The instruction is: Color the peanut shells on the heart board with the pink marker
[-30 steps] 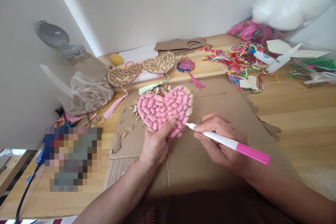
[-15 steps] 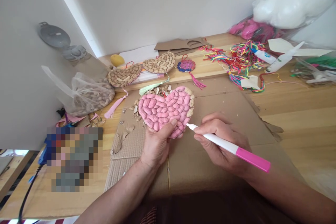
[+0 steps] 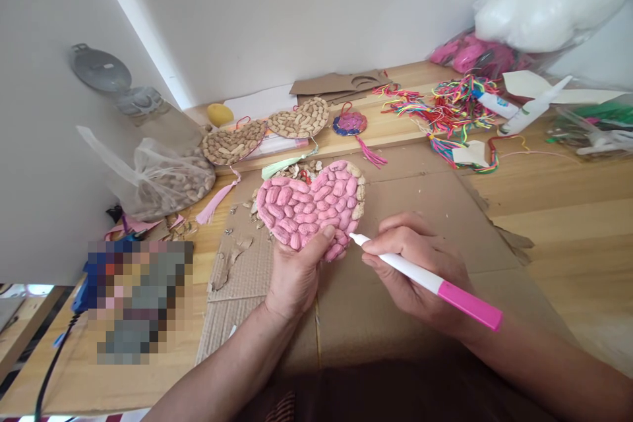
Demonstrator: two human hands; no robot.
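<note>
Live now: gripping a pink, heart-shaped peanut-shell plaque (image 3: 304,208) near its bottom point with the left hand (image 3: 295,277), thumb pressed on the front, other fingers out of sight behind, spacing impossible to tell. Up above a flat brown cardboard sheet (image 3: 405,201), with plain tan shells down the upper right edge. And on the other side, pinching a slim white marker with a pink end (image 3: 413,270) between thumb and forefinger of the right hand (image 3: 435,260), remaining fingers curled in beneath. Aiming the white tip at the lower right edge, perhaps touching, perhaps just beside; hard to call. Behind, along a pale wooden ledge (image 3: 378,105): two tan peanut-shell ornaments (image 3: 299,119) side by side, then a small round purple-and-blue ornament (image 3: 350,123) with a pink tassel (image 3: 370,152). Further right, a tangle of multicoloured threads (image 3: 445,109). Off left, a clear plastic bag of peanuts (image 3: 173,178).
</note>
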